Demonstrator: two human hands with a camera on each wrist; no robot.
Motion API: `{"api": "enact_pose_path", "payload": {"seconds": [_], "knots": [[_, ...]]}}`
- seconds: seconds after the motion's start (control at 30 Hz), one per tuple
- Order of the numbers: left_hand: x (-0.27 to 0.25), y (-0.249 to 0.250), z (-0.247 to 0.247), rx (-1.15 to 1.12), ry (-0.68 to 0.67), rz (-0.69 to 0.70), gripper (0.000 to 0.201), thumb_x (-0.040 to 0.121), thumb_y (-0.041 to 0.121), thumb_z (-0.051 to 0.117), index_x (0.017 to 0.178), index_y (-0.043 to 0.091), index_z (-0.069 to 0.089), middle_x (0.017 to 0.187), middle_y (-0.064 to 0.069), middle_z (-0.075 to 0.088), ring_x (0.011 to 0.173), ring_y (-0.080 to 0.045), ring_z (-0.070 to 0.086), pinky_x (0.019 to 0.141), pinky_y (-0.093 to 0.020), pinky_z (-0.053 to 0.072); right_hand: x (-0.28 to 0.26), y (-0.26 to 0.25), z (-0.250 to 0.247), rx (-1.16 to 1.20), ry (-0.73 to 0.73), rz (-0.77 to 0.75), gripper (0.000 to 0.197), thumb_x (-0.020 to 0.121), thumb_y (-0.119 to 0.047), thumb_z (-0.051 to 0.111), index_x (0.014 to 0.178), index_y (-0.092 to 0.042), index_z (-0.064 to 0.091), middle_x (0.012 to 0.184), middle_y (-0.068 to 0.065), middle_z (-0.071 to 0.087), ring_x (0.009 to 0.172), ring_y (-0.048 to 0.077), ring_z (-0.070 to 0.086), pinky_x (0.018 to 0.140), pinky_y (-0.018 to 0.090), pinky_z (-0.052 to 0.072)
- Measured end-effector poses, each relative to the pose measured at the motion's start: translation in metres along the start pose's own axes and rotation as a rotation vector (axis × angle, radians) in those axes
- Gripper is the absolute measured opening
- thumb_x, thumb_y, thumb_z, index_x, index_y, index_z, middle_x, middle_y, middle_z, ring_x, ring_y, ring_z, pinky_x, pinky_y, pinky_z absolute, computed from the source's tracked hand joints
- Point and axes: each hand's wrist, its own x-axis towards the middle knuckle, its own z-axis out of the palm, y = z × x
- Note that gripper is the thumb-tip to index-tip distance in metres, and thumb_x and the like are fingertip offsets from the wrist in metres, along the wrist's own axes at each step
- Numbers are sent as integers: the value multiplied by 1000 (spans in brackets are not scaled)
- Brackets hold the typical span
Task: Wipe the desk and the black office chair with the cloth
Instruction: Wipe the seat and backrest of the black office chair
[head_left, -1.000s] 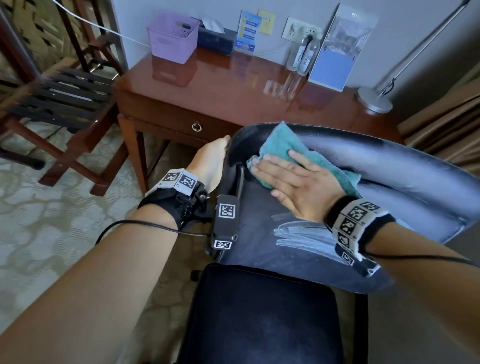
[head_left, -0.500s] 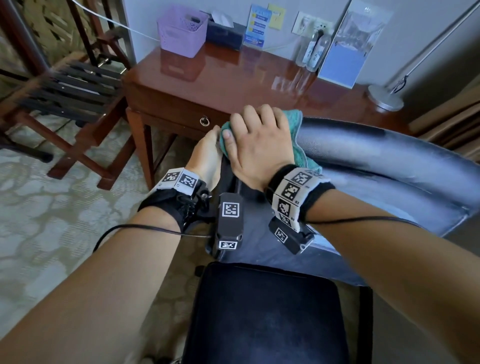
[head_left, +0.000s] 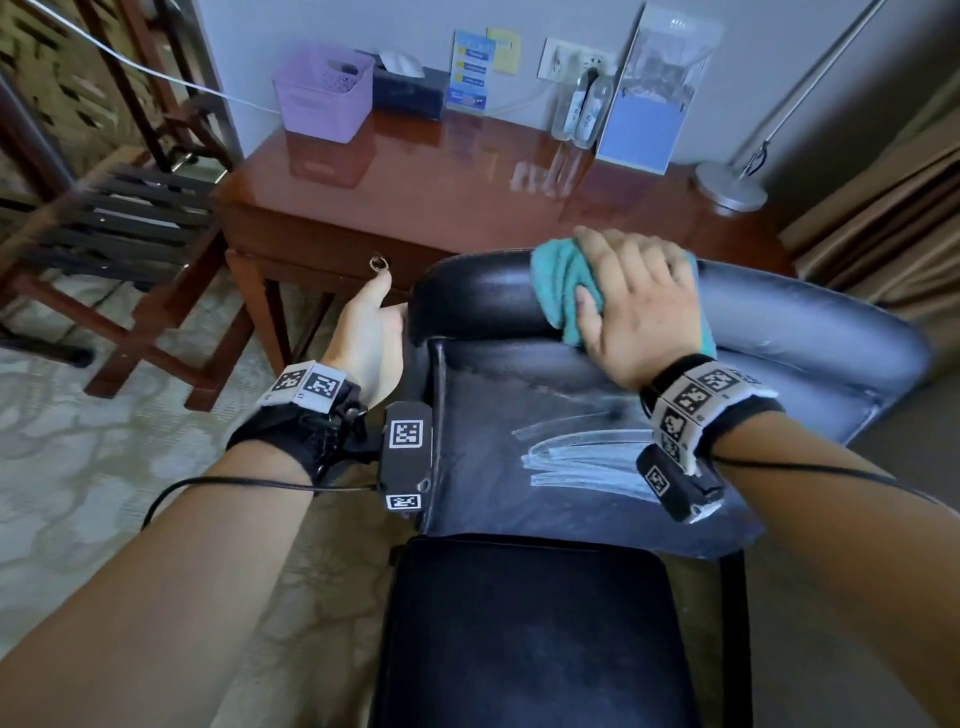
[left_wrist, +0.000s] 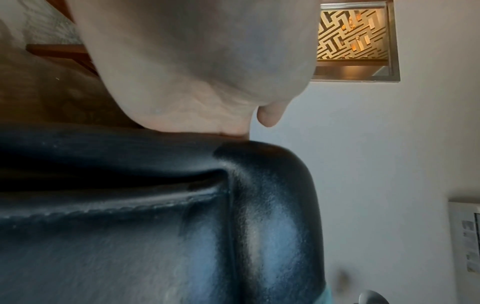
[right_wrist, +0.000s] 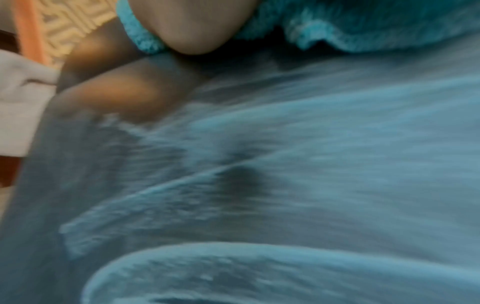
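The black office chair (head_left: 519, 447) stands before me, backrest up and seat (head_left: 530, 623) below, with pale wipe streaks on the backrest. My right hand (head_left: 634, 306) holds the teal cloth (head_left: 558, 283) on the backrest's rolled top edge, thumb on the front and fingers bent over the top. My left hand (head_left: 369, 332) grips the backrest's left edge, thumb up and fingers hidden behind it. The left wrist view shows my palm (left_wrist: 194, 82) against the chair corner (left_wrist: 259, 205). The blurred right wrist view has the cloth (right_wrist: 363, 24) above the chair surface (right_wrist: 259, 185). The wooden desk (head_left: 415, 197) stands just behind the chair.
On the desk's back edge stand a purple basket (head_left: 324, 93), a tissue box (head_left: 410, 85), two bottles (head_left: 584, 111) and a blue-and-white stand (head_left: 649, 104). A lamp base (head_left: 730, 184) sits at its right end. A wooden rack (head_left: 104, 223) is at left, curtains (head_left: 883, 218) at right.
My right hand carried the cloth from the backrest face up to its top left corner, then rightward along the top edge. The left hand kept its hold.
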Motion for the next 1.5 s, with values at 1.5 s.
{"api": "enact_pose_path", "payload": {"seconds": [1.5], "knots": [[40,-17,204,1747,118,618,69,103,43,9,103,8,68,88,-7,61,82,-30,51,98,-37,29,-116,166,12,44,70,509,48,100,-32,26,134,-8,48,128,11,54,113,32,47,105,44,29]]}}
